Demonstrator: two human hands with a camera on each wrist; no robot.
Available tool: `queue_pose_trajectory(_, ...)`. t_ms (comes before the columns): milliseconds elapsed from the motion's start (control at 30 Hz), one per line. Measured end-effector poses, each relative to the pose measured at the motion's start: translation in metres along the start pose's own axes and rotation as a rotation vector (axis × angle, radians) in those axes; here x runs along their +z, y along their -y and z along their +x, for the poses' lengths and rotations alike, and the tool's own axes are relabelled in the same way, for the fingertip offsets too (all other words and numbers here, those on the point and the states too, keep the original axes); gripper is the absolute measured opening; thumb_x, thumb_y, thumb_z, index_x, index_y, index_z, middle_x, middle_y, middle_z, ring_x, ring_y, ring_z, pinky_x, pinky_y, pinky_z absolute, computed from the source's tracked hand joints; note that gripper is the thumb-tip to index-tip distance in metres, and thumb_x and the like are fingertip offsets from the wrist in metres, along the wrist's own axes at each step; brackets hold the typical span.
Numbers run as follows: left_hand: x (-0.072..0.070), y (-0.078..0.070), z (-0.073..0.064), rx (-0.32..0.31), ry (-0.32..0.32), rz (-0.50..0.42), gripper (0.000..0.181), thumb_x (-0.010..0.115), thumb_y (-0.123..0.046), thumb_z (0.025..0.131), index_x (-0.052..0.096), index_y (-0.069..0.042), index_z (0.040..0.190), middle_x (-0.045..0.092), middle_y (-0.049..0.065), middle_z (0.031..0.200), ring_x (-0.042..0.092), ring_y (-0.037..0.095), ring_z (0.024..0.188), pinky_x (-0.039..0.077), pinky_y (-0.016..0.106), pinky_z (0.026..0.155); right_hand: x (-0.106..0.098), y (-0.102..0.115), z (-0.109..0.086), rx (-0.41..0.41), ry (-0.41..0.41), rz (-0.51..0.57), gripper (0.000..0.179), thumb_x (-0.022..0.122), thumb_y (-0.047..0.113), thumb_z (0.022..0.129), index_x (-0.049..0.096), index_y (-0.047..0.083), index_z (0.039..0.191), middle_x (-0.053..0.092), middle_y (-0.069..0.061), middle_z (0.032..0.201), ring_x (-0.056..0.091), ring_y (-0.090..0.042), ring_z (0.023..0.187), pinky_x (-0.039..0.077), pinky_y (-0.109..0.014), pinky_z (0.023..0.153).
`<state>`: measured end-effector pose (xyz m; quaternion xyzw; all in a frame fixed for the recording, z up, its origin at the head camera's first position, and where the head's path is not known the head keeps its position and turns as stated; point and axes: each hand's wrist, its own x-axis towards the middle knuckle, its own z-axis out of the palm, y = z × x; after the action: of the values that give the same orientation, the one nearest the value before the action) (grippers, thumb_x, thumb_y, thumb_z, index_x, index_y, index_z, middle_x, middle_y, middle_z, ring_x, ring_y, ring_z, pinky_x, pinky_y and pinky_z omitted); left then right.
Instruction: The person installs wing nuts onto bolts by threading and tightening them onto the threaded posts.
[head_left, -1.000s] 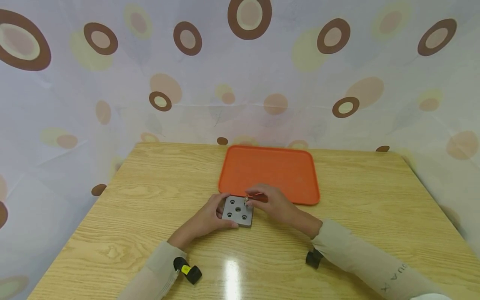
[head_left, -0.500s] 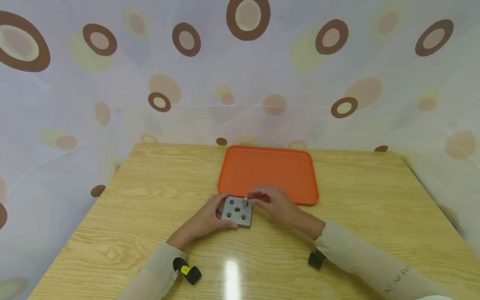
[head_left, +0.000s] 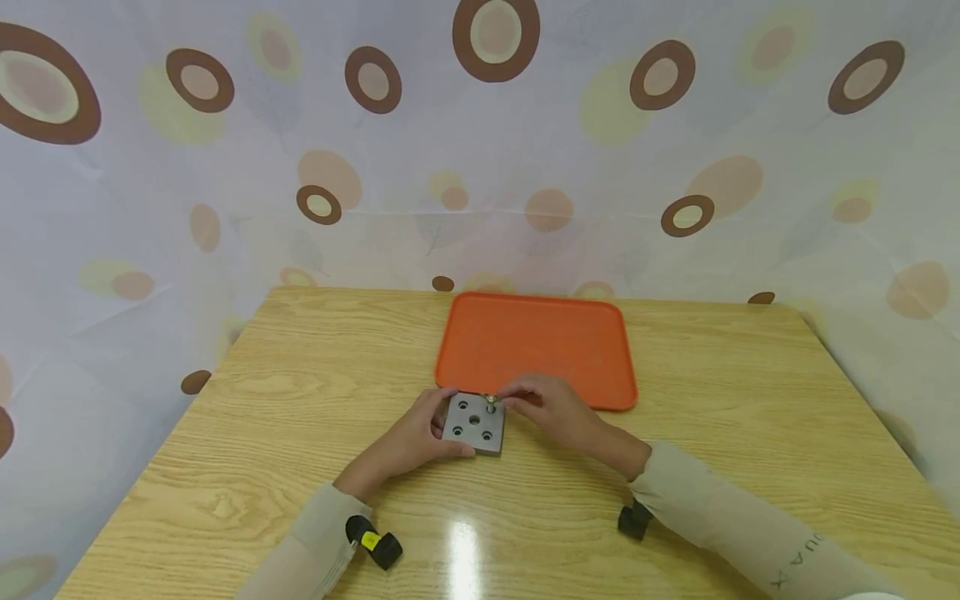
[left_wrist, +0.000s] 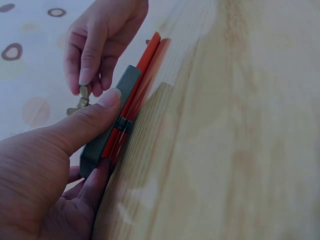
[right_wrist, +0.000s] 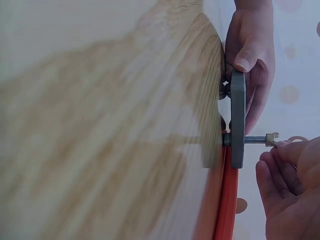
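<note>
A square grey metal plate [head_left: 474,422] with holes near its corners and one in the middle lies just in front of the tray. My left hand [head_left: 420,433] grips its left side, thumb on the near edge and fingers at the far edge. From the far right hole a threaded bolt [right_wrist: 256,140] stands up, with a brass-coloured wing nut [right_wrist: 271,139] at its top end. My right hand [head_left: 551,408] pinches one wing of that nut between thumb and fingertip. Bare thread shows between nut and plate. Dark round bolt heads [right_wrist: 226,139] show under the plate.
An orange tray [head_left: 536,342] lies on the wooden table [head_left: 337,358] right behind the plate. A patterned curtain [head_left: 480,183] hangs behind the table and at both sides. A black wrist camera [head_left: 375,540] sits at the left sleeve.
My right fingers have shifted slightly right, from around the wing nut to its side, and its wings have turned. My left hand and the plate stay in place.
</note>
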<state>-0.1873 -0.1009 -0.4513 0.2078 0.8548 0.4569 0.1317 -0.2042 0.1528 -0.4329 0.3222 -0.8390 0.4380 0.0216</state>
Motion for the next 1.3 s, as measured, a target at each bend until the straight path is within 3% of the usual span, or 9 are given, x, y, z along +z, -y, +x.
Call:
queue_pose_trajectory(300, -0.0003, -0.0003, -0.0001, -0.007, 0.002, 0.000, 0.095, 0.078, -0.044, 0.071, 0.027, -0.012, 0.144, 0.039, 0.003, 0.115, 0.048, 0.015, 0.091, 0.045, 0.029, 0.077, 0.0036, -0.0029, 0.0009, -0.040, 0.006, -0.008, 0.014, 0.063, 0.009, 0.089, 0.069, 0.012, 0.101, 0.065, 0.001, 0.097, 0.060, -0.008, 0.091, 0.049, -0.025, 0.077)
queue_pose_trajectory(600, -0.0004, -0.0001, 0.0004, -0.007, 0.002, -0.002, 0.094, 0.079, -0.042, 0.072, 0.027, -0.012, 0.144, 0.040, 0.003, 0.116, 0.049, 0.015, 0.091, 0.046, 0.029, 0.077, 0.0066, -0.0022, 0.0031, -0.017, -0.016, 0.012, 0.016, 0.064, 0.011, 0.088, 0.066, 0.012, 0.104, 0.063, 0.004, 0.101, 0.059, -0.008, 0.094, 0.049, -0.023, 0.078)
queue_pose_trajectory(733, -0.0002, 0.0005, -0.0001, -0.005, 0.004, -0.001, 0.093, 0.078, -0.042, 0.072, 0.027, -0.012, 0.144, 0.039, 0.003, 0.115, 0.049, 0.015, 0.091, 0.046, 0.028, 0.077, 0.0082, -0.0024, 0.0039, 0.009, -0.024, 0.057, 0.023, 0.064, 0.011, 0.088, 0.063, 0.008, 0.111, 0.061, -0.001, 0.109, 0.059, -0.014, 0.100, 0.048, -0.024, 0.082)
queue_pose_trajectory(967, 0.0000, 0.0018, 0.0003, -0.007, 0.003, 0.004, 0.094, 0.078, -0.043, 0.072, 0.026, -0.012, 0.144, 0.039, 0.002, 0.116, 0.049, 0.015, 0.091, 0.046, 0.028, 0.077, 0.0090, -0.0009, 0.0042, -0.001, -0.023, 0.145, 0.037, 0.066, 0.008, 0.086, 0.057, 0.000, 0.120, 0.057, -0.014, 0.118, 0.057, -0.030, 0.107, 0.048, -0.038, 0.085)
queue_pose_trajectory(1300, -0.0002, 0.0025, 0.0007, -0.010, 0.003, 0.014, 0.096, 0.078, -0.045, 0.071, 0.026, -0.012, 0.145, 0.039, 0.002, 0.118, 0.048, 0.015, 0.091, 0.045, 0.029, 0.077, 0.0101, 0.0022, 0.0051, 0.005, 0.007, 0.088, 0.039, 0.066, 0.013, 0.087, 0.057, 0.002, 0.123, 0.059, -0.008, 0.118, 0.058, -0.019, 0.105, 0.048, -0.027, 0.084)
